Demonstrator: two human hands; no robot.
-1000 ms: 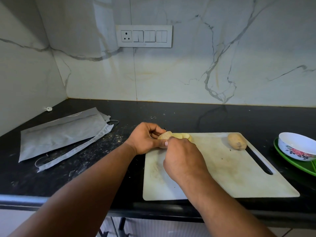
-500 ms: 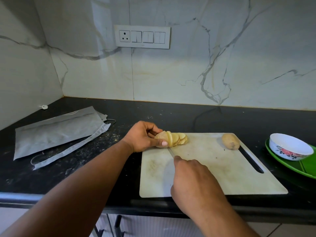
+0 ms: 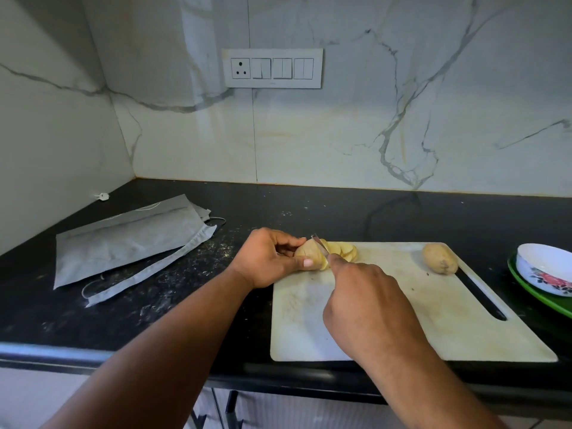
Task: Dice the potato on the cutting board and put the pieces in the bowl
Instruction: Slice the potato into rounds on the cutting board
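Note:
A partly sliced potato (image 3: 306, 252) lies at the far left corner of the pale cutting board (image 3: 433, 323), with several cut slices (image 3: 343, 251) fanned out to its right. My left hand (image 3: 267, 261) grips the uncut end of that potato. My right hand (image 3: 368, 301) holds a knife (image 3: 320, 244); the blade sits across the potato at the cut face and the handle is hidden in my fist. A second whole potato (image 3: 439, 258) rests at the board's far right. The white floral bowl (image 3: 546, 269) stands to the right of the board.
The bowl sits on a green plate (image 3: 538, 300) at the right edge. Grey paper bags (image 3: 130, 239) lie on the black counter (image 3: 309, 209) to the left, with crumbs around them. A switch panel (image 3: 272, 68) is on the marble wall behind.
My right hand, which had drawn back toward me half a second ago, has moved forward again and set the knife blade on the potato. My left hand kept its hold.

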